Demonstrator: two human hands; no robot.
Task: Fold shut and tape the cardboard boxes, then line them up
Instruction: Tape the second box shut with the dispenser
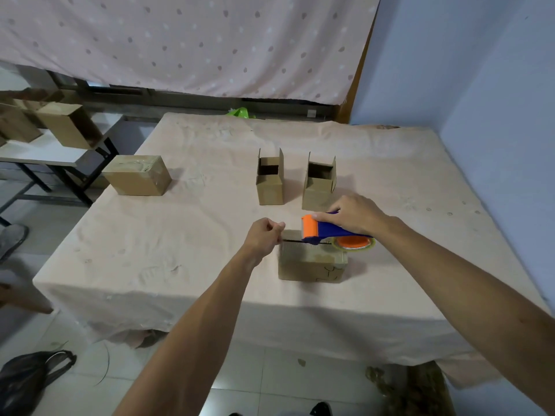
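At the near middle of the desk (180, 235) sits the closed box (310, 267), flaps folded down, its seam running left to right across the top. The right hand (357, 216) grips the tape dispenser (322, 229) from above, fingers wrapped over its blue body. The orange roller end rests on the seam, and the roll of tape (357, 245) hangs past the box's right edge. The left hand (264, 237) is at the box's top left edge, fingers curled, thumb and forefinger pressed together as if pinching the free end (the strip itself is too clear to make out).

To do this well, that end probably wants anchoring down the left side. The dispenser should then be drawn straight along the seam with the roller pressed flat, carried over the right edge and torn off cleanly.

Dark pen marks show on the box's front face, low and to the right, but I cannot read them. No brand is legible on the dispenser.

Behind stand two open boxes (270, 190) (318, 193), flaps upright. A taped box (136, 177) sits well apart at the desk's left edge.
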